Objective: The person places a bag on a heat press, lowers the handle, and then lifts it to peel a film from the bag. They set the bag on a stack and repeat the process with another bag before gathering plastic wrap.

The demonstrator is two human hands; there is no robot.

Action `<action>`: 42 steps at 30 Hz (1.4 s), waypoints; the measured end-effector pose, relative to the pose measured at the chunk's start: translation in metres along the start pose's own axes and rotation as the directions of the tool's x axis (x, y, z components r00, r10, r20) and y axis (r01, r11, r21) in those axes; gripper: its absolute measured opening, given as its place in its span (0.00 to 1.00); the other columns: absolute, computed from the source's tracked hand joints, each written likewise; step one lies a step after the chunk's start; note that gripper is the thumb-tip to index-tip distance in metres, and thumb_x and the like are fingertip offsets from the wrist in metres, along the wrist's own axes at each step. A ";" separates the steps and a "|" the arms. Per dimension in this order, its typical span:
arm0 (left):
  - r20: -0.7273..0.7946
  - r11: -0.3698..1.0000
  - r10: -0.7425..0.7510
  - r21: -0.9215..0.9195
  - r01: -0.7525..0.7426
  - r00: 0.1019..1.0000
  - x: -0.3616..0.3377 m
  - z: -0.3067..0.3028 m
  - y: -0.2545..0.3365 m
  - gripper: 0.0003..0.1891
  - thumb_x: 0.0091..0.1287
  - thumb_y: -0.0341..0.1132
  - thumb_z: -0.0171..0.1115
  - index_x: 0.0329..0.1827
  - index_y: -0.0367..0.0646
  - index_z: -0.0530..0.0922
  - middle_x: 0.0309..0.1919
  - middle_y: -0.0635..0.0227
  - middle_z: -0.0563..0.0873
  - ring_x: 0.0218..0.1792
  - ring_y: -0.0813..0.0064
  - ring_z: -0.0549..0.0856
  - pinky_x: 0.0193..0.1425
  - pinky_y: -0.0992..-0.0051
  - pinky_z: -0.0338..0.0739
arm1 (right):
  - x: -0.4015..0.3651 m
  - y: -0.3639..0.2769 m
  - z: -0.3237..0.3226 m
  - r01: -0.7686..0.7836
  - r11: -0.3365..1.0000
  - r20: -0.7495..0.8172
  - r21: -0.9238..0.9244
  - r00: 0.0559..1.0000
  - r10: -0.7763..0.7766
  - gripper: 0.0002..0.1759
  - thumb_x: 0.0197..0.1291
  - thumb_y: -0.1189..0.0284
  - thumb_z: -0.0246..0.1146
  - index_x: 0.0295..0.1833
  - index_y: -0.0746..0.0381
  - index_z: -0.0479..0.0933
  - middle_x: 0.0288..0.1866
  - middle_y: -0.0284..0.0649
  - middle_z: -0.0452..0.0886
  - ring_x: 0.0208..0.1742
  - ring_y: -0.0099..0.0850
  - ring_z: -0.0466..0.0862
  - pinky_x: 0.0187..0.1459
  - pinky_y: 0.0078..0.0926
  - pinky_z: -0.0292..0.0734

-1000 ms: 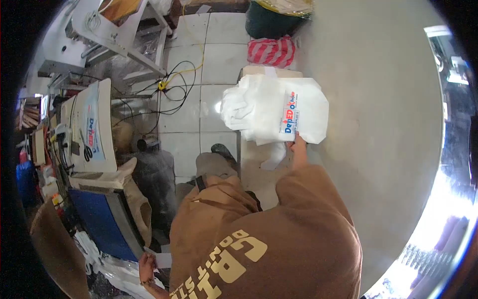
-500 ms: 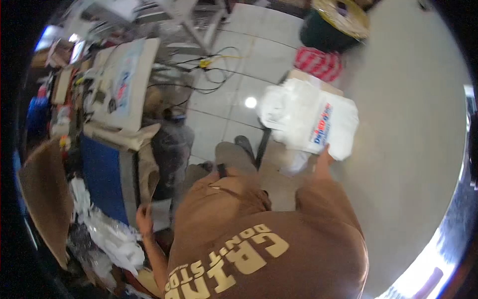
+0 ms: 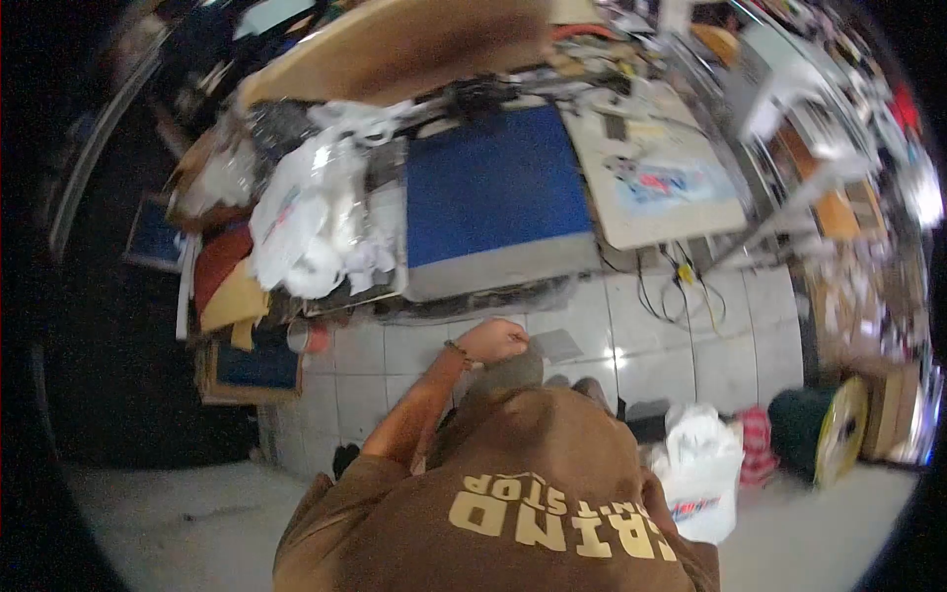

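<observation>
My left hand (image 3: 493,340), with a bracelet at the wrist, is out in front of my lap above the tiled floor. Its fingers are curled together. A small flat grey piece (image 3: 557,344) shows just past the fingertips; whether they grip it I cannot make out. Ahead of the hand lies a blue panel (image 3: 498,183) with a grey front strip. My right hand is out of sight behind my shirt and sleeve. By that side sit white printed plastic bags (image 3: 702,469).
A pale board (image 3: 656,173) with a printed logo lies right of the blue panel. More white plastic bags (image 3: 296,217) are heaped to its left. Black cables (image 3: 681,291) trail on the floor. A dark green spool (image 3: 814,424) stands at the right.
The view has swung left toward the blue panel. My left hand has moved from beside the panel to before my lap. My right hand, earlier on the white bags, has gone from view.
</observation>
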State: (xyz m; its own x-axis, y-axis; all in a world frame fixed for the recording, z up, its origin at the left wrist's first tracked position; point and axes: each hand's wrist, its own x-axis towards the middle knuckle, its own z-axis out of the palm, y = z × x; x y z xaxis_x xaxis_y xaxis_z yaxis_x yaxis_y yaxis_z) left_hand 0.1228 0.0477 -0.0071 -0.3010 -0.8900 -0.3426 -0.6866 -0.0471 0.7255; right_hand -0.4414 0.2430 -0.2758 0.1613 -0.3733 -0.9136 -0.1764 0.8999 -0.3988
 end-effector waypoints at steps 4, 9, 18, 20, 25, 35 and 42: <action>-0.224 0.934 -0.275 -0.293 0.205 0.935 -0.077 -0.122 -0.049 0.11 0.65 0.37 0.66 0.41 0.38 0.87 0.34 0.62 0.90 0.39 0.70 0.88 0.46 0.67 0.81 | 0.023 -0.133 0.003 0.113 0.976 0.133 -0.186 0.987 -0.089 0.23 0.67 0.51 0.64 0.33 0.62 0.78 0.25 0.35 0.79 0.20 0.23 0.71 0.21 0.23 0.62; -0.977 0.839 0.012 0.126 0.529 0.215 -0.137 -0.268 -0.141 0.24 0.57 0.40 0.73 0.54 0.38 0.80 0.52 0.52 0.84 0.54 0.52 0.82 0.58 0.59 0.76 | -0.008 -0.341 0.111 0.162 0.705 0.318 -0.691 0.944 0.094 0.29 0.69 0.45 0.61 0.30 0.62 0.80 0.21 0.36 0.78 0.15 0.20 0.65 0.17 0.22 0.56; -0.943 0.758 -0.080 0.154 0.634 0.324 -0.162 -0.325 -0.239 0.11 0.67 0.36 0.61 0.48 0.41 0.83 0.43 0.57 0.88 0.41 0.53 0.88 0.43 0.58 0.83 | -0.144 -0.503 0.409 0.610 0.407 0.714 -0.680 0.679 0.175 0.28 0.73 0.50 0.56 0.31 0.63 0.82 0.24 0.36 0.82 0.15 0.19 0.67 0.19 0.20 0.63; -0.925 0.842 0.227 0.343 0.416 0.305 -0.189 -0.335 -0.272 0.10 0.68 0.36 0.60 0.46 0.41 0.83 0.38 0.54 0.88 0.41 0.52 0.88 0.44 0.58 0.82 | -0.141 -0.513 0.452 0.627 0.403 0.732 -0.667 0.653 0.195 0.26 0.73 0.52 0.57 0.30 0.61 0.81 0.24 0.32 0.82 0.18 0.18 0.73 0.21 0.20 0.68; -0.970 0.893 0.044 -0.069 0.444 -0.239 -0.250 -0.394 -0.222 0.11 0.67 0.31 0.59 0.51 0.42 0.83 0.41 0.48 0.87 0.41 0.49 0.87 0.44 0.58 0.82 | -0.135 -0.529 0.546 0.787 0.305 0.778 -0.536 0.601 -0.183 0.23 0.73 0.52 0.57 0.35 0.61 0.80 0.28 0.32 0.83 0.25 0.22 0.77 0.28 0.22 0.72; -0.703 0.835 0.339 0.531 0.145 0.625 -0.165 -0.244 -0.019 0.11 0.59 0.35 0.64 0.45 0.45 0.81 0.49 0.61 0.85 0.54 0.58 0.84 0.58 0.58 0.78 | -0.157 -0.573 0.612 0.523 0.837 0.721 0.163 0.516 -0.462 0.28 0.71 0.53 0.61 0.65 0.63 0.73 0.59 0.41 0.81 0.52 0.31 0.83 0.52 0.28 0.78; -0.736 0.988 0.109 0.157 0.012 0.668 -0.089 -0.162 -0.030 0.25 0.60 0.45 0.72 0.58 0.43 0.81 0.62 0.53 0.79 0.65 0.50 0.76 0.70 0.57 0.70 | -0.084 -0.563 0.437 0.767 0.640 0.374 -0.039 0.606 -0.703 0.19 0.66 0.75 0.64 0.61 0.65 0.75 0.50 0.38 0.84 0.46 0.23 0.81 0.47 0.20 0.75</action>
State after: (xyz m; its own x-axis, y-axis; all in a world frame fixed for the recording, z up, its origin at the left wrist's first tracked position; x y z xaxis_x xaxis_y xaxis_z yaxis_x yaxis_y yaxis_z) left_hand 0.2770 0.0550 0.0981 0.2116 -0.9336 0.2892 -0.7856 0.0136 0.6186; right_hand 0.0685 -0.1335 0.0601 0.5845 -0.7740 -0.2435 -0.0274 0.2810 -0.9593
